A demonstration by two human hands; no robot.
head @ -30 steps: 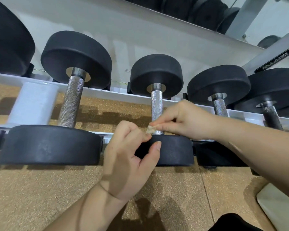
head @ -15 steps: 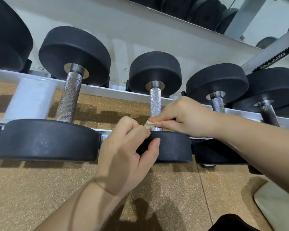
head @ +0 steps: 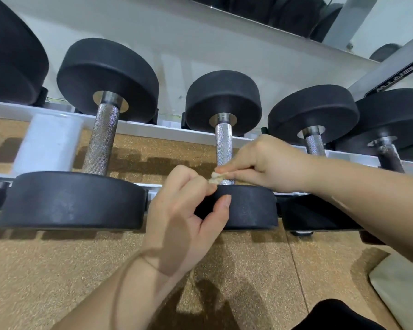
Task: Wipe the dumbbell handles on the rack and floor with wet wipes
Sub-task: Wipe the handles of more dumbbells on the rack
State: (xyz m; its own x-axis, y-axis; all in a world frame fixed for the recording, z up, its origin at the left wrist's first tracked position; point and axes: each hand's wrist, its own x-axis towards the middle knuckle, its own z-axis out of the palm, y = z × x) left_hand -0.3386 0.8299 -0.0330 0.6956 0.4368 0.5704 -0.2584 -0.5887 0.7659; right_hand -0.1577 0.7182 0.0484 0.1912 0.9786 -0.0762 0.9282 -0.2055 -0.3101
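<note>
Crumpled wipe (head: 217, 178) at middle dumbbell handle (head: 224, 144).
I see left hand (head: 184, 220) and right hand (head: 267, 163) both pinching it at the handle's lower end, probably touching metal.

The view tips down slightly, so the middle dumbbell handle (head: 224, 148) and the wet wipe (head: 216, 178) pinched at its lower end sit a little higher in view. Below that handle, the forearm of the left hand (head: 186, 220) enters from farther left, and more of the thin band (head: 153, 263) on its wrist shows.
</note>
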